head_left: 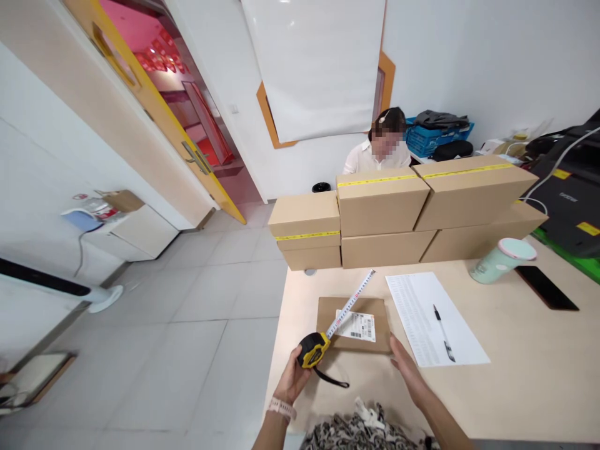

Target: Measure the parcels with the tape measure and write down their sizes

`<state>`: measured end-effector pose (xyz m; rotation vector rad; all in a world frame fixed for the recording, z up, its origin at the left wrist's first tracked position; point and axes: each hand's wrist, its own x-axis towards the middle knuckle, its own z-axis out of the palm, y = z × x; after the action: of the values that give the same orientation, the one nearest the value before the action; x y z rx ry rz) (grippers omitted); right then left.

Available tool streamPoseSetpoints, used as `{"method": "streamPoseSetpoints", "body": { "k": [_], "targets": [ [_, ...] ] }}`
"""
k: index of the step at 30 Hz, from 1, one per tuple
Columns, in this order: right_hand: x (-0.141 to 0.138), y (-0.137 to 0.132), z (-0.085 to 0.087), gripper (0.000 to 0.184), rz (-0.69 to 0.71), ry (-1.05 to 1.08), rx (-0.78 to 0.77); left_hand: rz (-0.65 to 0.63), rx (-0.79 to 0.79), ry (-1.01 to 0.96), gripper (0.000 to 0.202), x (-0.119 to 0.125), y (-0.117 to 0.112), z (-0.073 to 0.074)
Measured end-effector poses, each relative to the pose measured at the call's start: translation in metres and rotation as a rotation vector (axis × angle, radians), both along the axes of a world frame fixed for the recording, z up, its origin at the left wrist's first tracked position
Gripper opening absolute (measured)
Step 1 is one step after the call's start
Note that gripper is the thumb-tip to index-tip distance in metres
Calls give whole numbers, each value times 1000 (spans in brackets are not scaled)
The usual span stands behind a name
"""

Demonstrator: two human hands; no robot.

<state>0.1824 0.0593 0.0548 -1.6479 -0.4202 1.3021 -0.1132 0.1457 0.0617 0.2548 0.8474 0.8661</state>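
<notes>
My left hand (296,372) is closed around a black and yellow tape measure (313,350) with a dangling black wrist strap. Its white blade (349,305) sticks out diagonally, away and to the right, over a small cardboard box (328,306). The box lies flat on the table and bears a white printed label (368,328), partly covered by the blade. At the box's right edge is my right hand (407,364), its fingers extended and fingertips against the side. To its right, a black-capped pen (443,331) rests on a printed sheet of paper (412,297).
Larger cardboard boxes (384,209) with yellow tape stand stacked along the table's (515,387) far side. A person (356,157) sits behind them. On the right are a mint-green tumbler (494,265), a phone (546,287) and a black printer (565,203). Tiled floor lies left of the table.
</notes>
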Motion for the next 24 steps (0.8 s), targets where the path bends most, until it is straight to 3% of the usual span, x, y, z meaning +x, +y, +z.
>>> {"method": "streamPoseSetpoints", "body": {
  "k": [5,10,12,15,19,21,24],
  "targets": [
    [9,3,15,67,20,-155,-4,-72,-19,14,32,-2,-3,15],
    [29,14,21,64,-22,-234,6,-81,22,22,32,-5,-22,36],
    [33,24,33,68,-65,-199,62,-95,57,25,36,-4,-33,46],
    [37,49,62,69,-76,1,263,-138,114,44,42,4,-50,60],
    [41,90,88,67,-3,73,394,-184,165,72,52,28,-73,64],
    [41,108,86,62,78,-5,392,-179,177,89,56,41,-84,60],
    [38,129,69,55,199,-97,356,-155,189,114,64,60,-100,53]
  ]
}}
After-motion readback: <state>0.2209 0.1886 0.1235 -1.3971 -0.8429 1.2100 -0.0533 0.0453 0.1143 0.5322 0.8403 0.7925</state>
